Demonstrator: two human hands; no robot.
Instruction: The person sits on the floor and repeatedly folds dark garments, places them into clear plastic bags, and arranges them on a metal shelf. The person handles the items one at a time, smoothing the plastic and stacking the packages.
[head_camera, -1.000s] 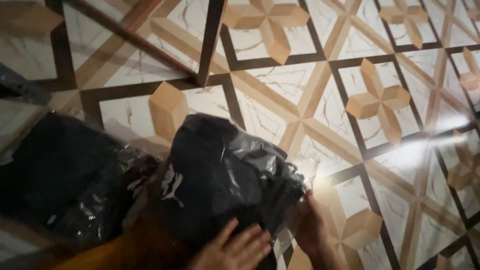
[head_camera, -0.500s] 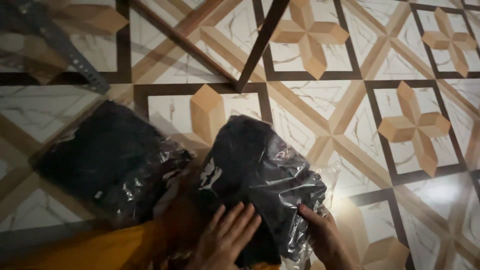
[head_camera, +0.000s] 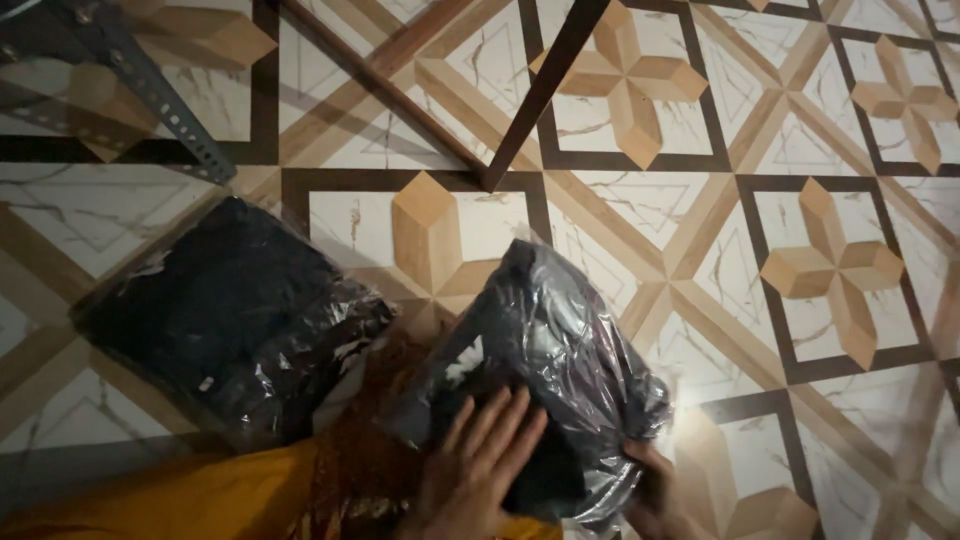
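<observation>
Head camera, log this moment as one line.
left hand: flat on bagged garment | right hand: grips its edge | second bagged garment: left, on floor

Black cloth in a clear shiny bag (head_camera: 560, 370), with a small white mark showing through the plastic. Another clear bag (head_camera: 230, 320) of black cloth just beside it, with bright glints on the wrap. Yellow-orange sleeve (head_camera: 200, 495), then red-brown cloth with tiny speckles (head_camera: 365, 450). Floor tiles (head_camera: 700, 170) white like marble with thin grey veins, dark brown lines making squares, and light brown wood-look stars and stripes. Grey metal bar with a row of little holes (head_camera: 165, 115).
</observation>
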